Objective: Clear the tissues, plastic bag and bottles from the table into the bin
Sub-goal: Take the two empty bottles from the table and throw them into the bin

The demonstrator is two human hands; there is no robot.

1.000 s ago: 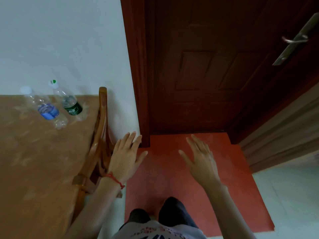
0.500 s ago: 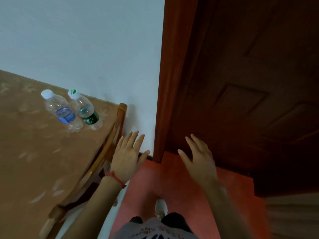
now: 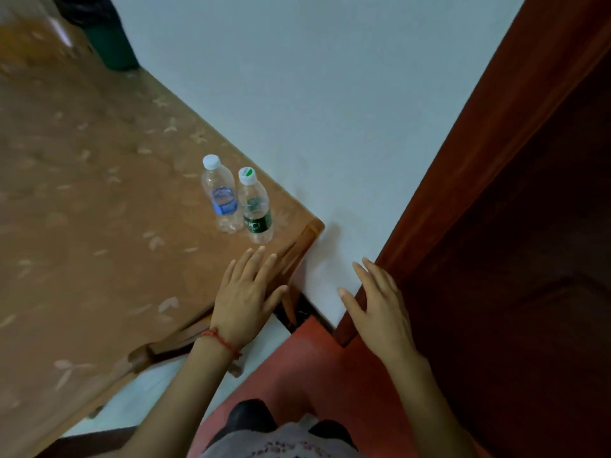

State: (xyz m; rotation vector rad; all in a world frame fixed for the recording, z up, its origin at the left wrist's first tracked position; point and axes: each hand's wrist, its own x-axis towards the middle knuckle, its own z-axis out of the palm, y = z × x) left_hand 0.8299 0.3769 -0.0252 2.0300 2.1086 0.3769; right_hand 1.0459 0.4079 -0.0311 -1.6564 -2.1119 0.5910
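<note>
Left hand (image 3: 246, 300): fingers spread, empty, over table (image 3: 99, 226) corner.
Right hand (image 3: 380, 307): spread, empty, beside table.
Bottles (image 3: 238, 201): upright on table, near corner.
Bin (image 3: 105, 31): at table's far edge.

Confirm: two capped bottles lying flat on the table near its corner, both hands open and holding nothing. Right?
Not quite. The head view shows the blue-label bottle and the green-label bottle standing upright, side by side, not lying flat. The rest holds: both are capped, they sit near the corner of the table, and the left hand and right hand are open and hold nothing.
</note>
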